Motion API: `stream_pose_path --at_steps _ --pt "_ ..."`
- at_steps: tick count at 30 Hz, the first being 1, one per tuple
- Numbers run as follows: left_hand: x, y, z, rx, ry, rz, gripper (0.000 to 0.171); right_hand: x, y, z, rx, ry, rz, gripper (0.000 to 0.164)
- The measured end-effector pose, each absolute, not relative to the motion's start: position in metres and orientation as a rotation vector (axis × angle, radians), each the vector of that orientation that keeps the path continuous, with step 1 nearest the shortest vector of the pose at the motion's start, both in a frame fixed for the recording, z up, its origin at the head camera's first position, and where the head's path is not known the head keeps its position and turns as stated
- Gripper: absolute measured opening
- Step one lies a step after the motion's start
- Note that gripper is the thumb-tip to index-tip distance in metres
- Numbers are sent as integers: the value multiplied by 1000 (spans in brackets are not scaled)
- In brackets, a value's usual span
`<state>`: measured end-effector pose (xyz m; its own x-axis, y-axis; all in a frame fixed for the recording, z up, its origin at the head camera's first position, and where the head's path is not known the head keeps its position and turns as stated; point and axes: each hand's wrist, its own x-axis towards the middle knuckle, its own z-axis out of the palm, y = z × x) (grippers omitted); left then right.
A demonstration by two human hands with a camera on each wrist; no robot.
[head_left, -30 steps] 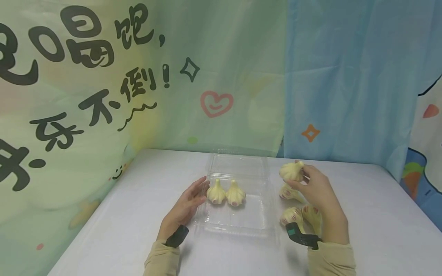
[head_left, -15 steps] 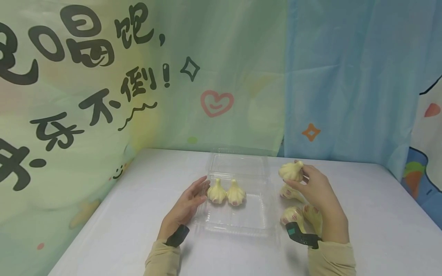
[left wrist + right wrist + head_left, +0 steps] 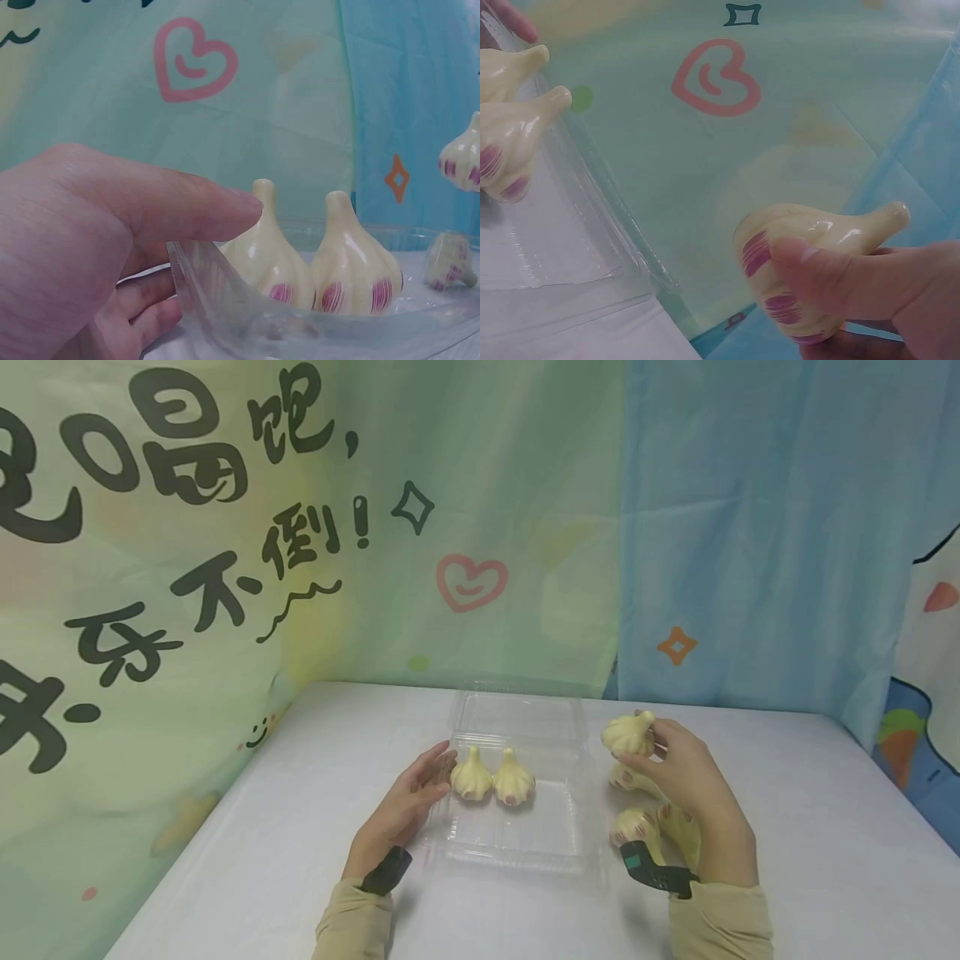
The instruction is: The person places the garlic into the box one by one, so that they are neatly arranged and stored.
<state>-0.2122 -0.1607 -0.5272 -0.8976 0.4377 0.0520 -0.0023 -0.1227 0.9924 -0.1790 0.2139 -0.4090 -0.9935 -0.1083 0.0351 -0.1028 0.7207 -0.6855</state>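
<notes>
In the head view my right hand (image 3: 686, 768) pinches a cream garlic bulb (image 3: 627, 735) between thumb and fingers, raised right of the clear plastic clamshell box (image 3: 517, 860). The right wrist view shows purple streaks on this held garlic bulb (image 3: 780, 225), its stem pointing right. Two garlic bulbs, a left one (image 3: 470, 777) and a right one (image 3: 513, 781), stand side by side inside the box, stems up. My left hand (image 3: 405, 797) holds the box's left edge. In the left wrist view the thumb (image 3: 202, 206) reaches over the rim, while other fingers (image 3: 146, 300) stay outside the wall.
Several more garlic bulbs lie right of the box: one (image 3: 630, 778) below the held bulb, another (image 3: 633, 828) nearer me, and one (image 3: 678, 831) partly behind my right wrist. The box's transparent lid (image 3: 517, 717) lies back on the white table (image 3: 300, 827). Printed curtains (image 3: 480, 527) stand behind.
My right hand has shifted slightly left with the held garlic bulb. My left hand and the two bulbs in the box stay in place.
</notes>
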Motion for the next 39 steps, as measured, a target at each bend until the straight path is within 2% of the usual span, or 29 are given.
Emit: stream_pose_path --at_steps 9,27,36,39 --pt "-212 -161 -528 470 1859 2101 66 -181 211 -410 -197 2908 -1123 65" --pt "-210 -159 -523 403 1837 2131 65 -184 203 -412 -308 2917 -1171 62" --pt "-210 -159 -523 416 1833 2139 65 -186 196 -413 -299 2882 -1153 66" --pt "-210 -159 -523 417 1831 2141 65 -187 194 -415 -314 2867 -1173 62"
